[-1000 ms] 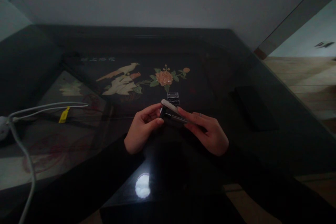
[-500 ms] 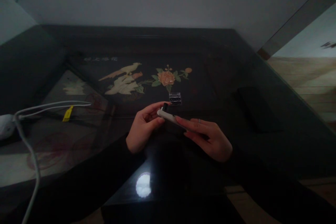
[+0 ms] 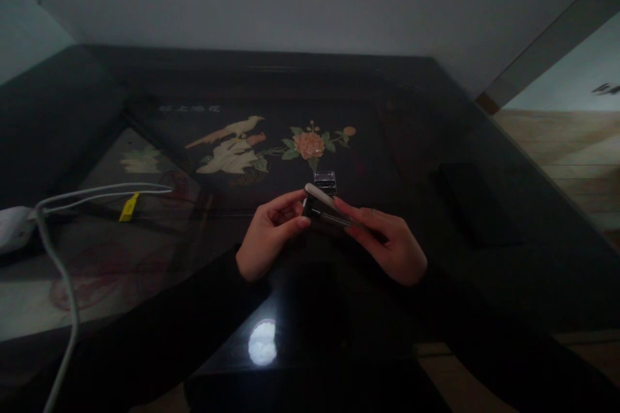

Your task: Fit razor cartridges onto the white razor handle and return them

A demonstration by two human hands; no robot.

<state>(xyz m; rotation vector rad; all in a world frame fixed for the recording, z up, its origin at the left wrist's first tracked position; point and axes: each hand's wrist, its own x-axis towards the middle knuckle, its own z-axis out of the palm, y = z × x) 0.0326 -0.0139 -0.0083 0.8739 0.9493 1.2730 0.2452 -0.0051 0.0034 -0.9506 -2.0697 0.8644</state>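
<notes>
A slim white-and-black device (image 3: 322,195) is held between my two hands above the table. Its pale rounded arm slants above a black end piece and a thin greyish rail, with a narrow gap between them. I cannot make out its exact kind. My left hand (image 3: 271,232) pinches the black end with thumb and fingers. At the other end, my right hand (image 3: 390,242) grips the device, thumb below and fingers on top. Just behind it on the table lies a small clear case (image 3: 325,181) with dark lines in it.
The dark glossy tabletop (image 3: 411,174) carries a bird-and-flower picture (image 3: 309,145). A white charger (image 3: 14,229) with a cable (image 3: 62,271) and yellow tag (image 3: 129,207) lies left. A flat black object (image 3: 477,203) lies right. A wall stands behind the table.
The device has been turned in my hands: its white arm now lies uppermost and the rail shows beneath. The black end, which pointed up before, now sits lower by my left fingers.
</notes>
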